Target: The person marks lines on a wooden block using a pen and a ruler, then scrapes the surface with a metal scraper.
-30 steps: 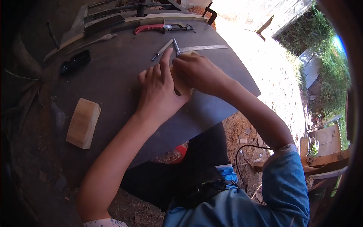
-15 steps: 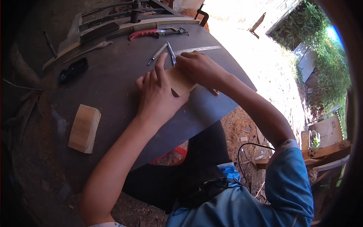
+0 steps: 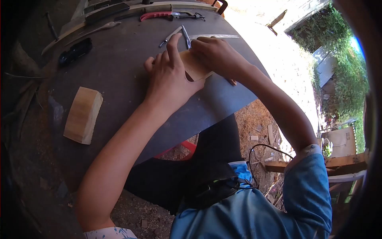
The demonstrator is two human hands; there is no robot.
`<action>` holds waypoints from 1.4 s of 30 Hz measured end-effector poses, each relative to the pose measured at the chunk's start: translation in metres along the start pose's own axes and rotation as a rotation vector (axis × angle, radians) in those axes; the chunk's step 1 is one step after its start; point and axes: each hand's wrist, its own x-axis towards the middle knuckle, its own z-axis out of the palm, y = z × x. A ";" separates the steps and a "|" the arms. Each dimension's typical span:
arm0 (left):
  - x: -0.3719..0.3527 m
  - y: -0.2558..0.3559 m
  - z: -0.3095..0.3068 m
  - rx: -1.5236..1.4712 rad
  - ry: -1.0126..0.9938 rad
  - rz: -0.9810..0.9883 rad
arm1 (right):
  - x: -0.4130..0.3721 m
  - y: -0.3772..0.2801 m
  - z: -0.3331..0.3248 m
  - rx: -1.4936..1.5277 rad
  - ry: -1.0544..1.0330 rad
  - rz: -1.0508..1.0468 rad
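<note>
A pale wooden block lies on the dark table, between my two hands. My left hand grips its near left side, the thumb along the near edge and the index finger raised. My right hand is closed at the block's far right side; its fingertips are hidden, and whatever they may hold cannot be made out. Just beyond the hands are a pointed metal tool, a slim pen-like tool and a metal ruler.
Another wooden block rests at the table's left. A black object, a red-handled tool and a clamp are farther off. The table's edge runs above my legs.
The view has tilted, so the table and its things appear higher in the frame. Both hands keep nearly the same pose at the wooden block.
</note>
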 end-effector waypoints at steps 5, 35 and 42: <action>0.010 0.005 -0.007 0.019 0.003 -0.051 | -0.008 -0.010 0.002 0.008 0.023 -0.221; -0.004 0.005 -0.008 -0.027 -0.040 -0.045 | 0.001 0.024 0.002 -0.121 -0.100 -0.092; 0.028 -0.002 -0.008 0.008 0.069 -0.014 | -0.006 -0.028 0.008 0.053 0.046 -0.232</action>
